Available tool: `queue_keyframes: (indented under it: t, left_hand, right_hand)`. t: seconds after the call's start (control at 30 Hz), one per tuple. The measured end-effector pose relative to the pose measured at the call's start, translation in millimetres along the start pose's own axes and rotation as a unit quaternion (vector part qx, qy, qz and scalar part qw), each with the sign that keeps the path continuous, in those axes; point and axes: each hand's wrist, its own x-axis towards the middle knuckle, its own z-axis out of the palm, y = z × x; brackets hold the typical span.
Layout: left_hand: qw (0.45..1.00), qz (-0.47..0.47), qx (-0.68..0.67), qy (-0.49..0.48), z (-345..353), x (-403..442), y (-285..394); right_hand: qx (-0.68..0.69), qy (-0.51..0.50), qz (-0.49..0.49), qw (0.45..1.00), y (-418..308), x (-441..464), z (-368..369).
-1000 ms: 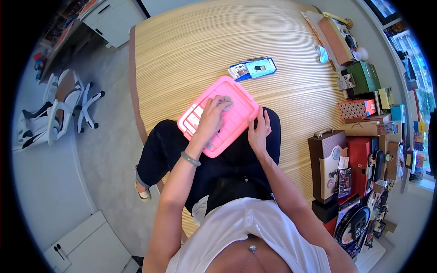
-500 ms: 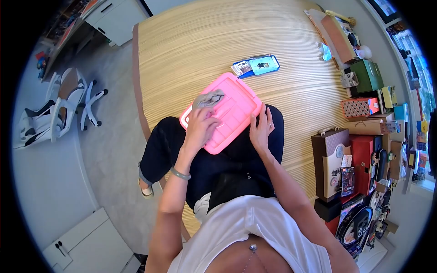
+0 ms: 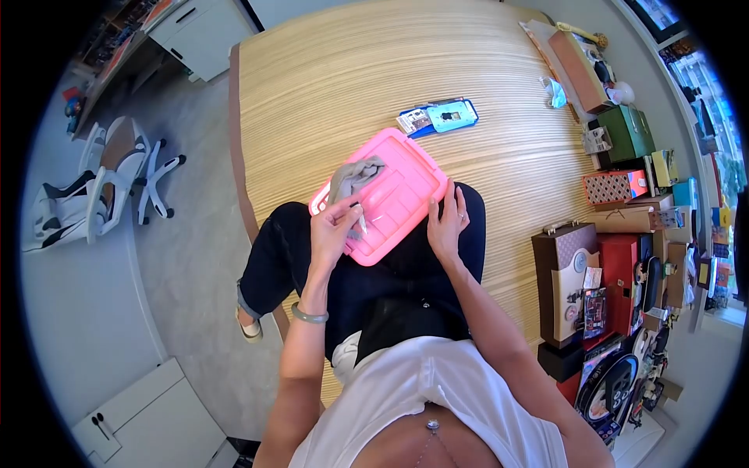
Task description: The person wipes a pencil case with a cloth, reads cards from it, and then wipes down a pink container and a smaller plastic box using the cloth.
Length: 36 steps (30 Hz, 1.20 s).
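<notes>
A pink plastic box lid [image 3: 402, 191] lies tilted across my lap; whether a box sits under it I cannot tell. On its left part lies a crumpled grey cloth [image 3: 355, 175]. My left hand [image 3: 334, 232] is over the lower stretch of this cloth, thumb and fingers pinched together. A small whitish bit [image 3: 363, 221] shows by the fingertips, too small to name. My right hand [image 3: 447, 222] holds the lid's right edge, with the thumb along the rim and the other fingers outside it.
Beyond the lid, a blue tray [image 3: 425, 131] with cards and a light blue case [image 3: 451, 116] rests on the striped mat [image 3: 328, 78]. Boxes and a brown case [image 3: 568, 257] line the right side. A white chair [image 3: 97, 187] stands on the floor at left.
The grey cloth has been drawn out longer toward me. My left hand has shifted slightly toward me, now pinching. My right hand has stayed on the lid's edge.
</notes>
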Motion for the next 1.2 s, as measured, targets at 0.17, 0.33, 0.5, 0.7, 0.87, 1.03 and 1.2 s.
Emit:
queue_keyframes:
  t: [0.17, 0.33, 0.5, 0.7, 0.87, 1.03, 1.2]
  left_hand:
    - [0.994, 0.012, 0.077, 0.083, -43.9, -27.3, 13.1]
    - [0.968, -0.033, 0.131, 0.214, -89.0, -55.9, 5.3]
    - [0.802, -0.096, 0.513, 0.29, -120.0, -74.4, -8.5]
    - [0.523, -0.079, 0.785, 0.324, -151.9, -85.9, -10.5]
    - [0.744, 0.281, 0.581, 0.173, -52.6, -24.6, 35.3]
    - [0.809, 0.306, 0.497, 0.065, 37.9, 42.7, -0.8]
    - [0.824, 0.324, 0.465, 0.013, 78.5, 74.9, -15.1]
  right_hand:
    - [0.001, -0.01, 0.006, 1.0, 0.8, -0.2, -3.4]
    - [0.009, -0.014, 0.017, 1.0, -3.6, -0.3, -2.8]
    - [0.011, -0.013, 0.011, 1.0, -0.8, -0.7, -2.8]
    - [-0.002, 0.004, -0.006, 1.0, 0.3, -0.9, 1.0]
    - [-0.01, 0.02, -0.018, 1.0, 0.9, -1.2, 1.1]
    - [0.005, 0.005, -0.013, 1.0, 2.8, -0.5, -1.3]
    - [0.024, 0.019, -0.033, 0.999, 7.6, -0.6, 0.1]
